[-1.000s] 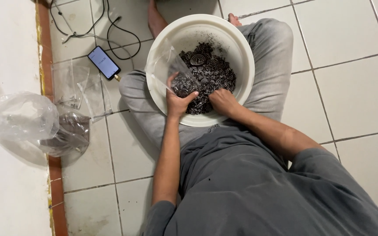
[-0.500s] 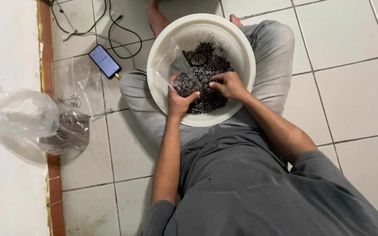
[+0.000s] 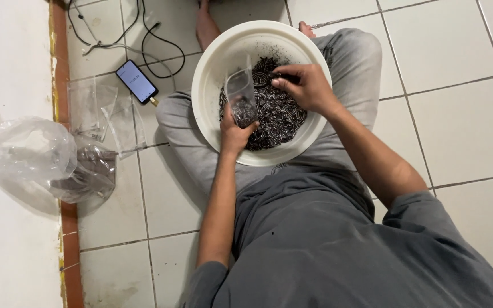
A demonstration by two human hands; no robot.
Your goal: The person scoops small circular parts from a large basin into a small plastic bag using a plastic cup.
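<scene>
The round white plastic basin (image 3: 212, 74) rests on the crossed legs of the seated person, probably to keep it near. Inside the basin, the left hand (image 3: 234, 132) grips a small clear plastic bag (image 3: 241, 97) upright, mouth open, partly filled. The right hand (image 3: 306, 85) pinches a few dark small striped pieces (image 3: 281, 117) above the heap, just beside the bag.

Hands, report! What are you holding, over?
Left hand holds small clear bag upright. Right hand pinches dark pieces over white basin. Nothing blocking.

Hands (image 3: 269, 108) over white basin (image 3: 212, 68)
</scene>
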